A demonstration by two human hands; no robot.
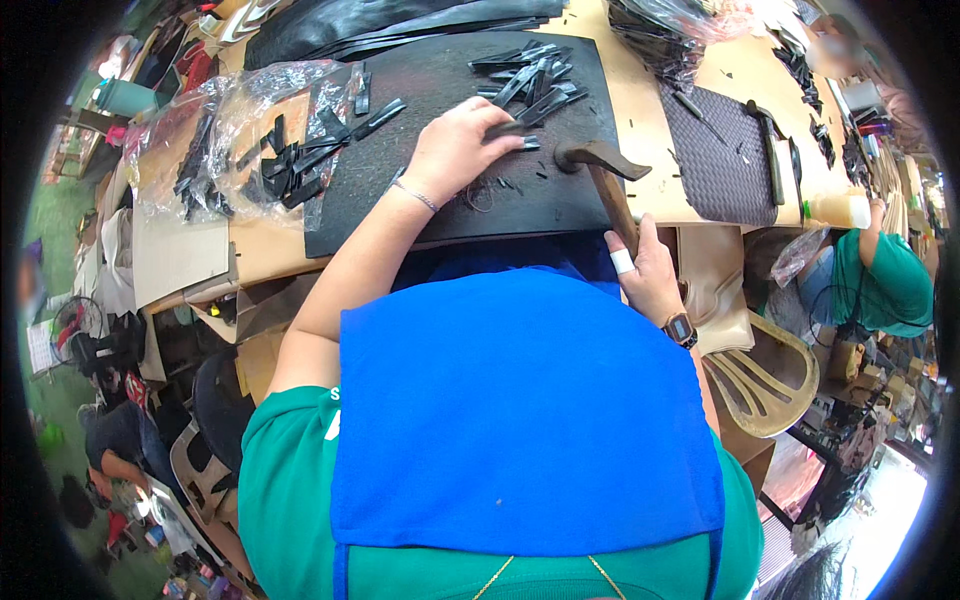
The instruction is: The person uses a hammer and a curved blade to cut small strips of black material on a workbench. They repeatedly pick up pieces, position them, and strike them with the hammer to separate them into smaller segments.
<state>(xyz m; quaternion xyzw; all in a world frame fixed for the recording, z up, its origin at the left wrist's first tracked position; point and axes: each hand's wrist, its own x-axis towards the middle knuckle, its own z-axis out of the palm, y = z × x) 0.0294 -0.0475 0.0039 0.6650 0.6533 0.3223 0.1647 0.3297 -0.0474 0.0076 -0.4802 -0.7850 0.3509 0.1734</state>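
Note:
My right hand (652, 272) is closed around the wooden handle of a hammer (612, 195), near the front edge of a dark work mat (400, 200). The hammer's metal head rests over the mat's right side or just above it; I cannot tell if it touches. Over the middle of the mat, my left hand (458, 150) pinches a short black strip (528, 143) between thumb and fingers. Just beyond it lies a loose pile of black strips (535, 75). Small dark scraps are scattered on the mat between my two hands.
To the left, a clear plastic bag (215, 130) lies by more black strips (300, 160). On the right, a woven-pattern dark sheet (715, 150) bears another hammer (768, 150) and a thin pointed tool (700, 115). A co-worker in a green shirt (885, 285) sits at right; a plastic chair (765, 385) stands nearby.

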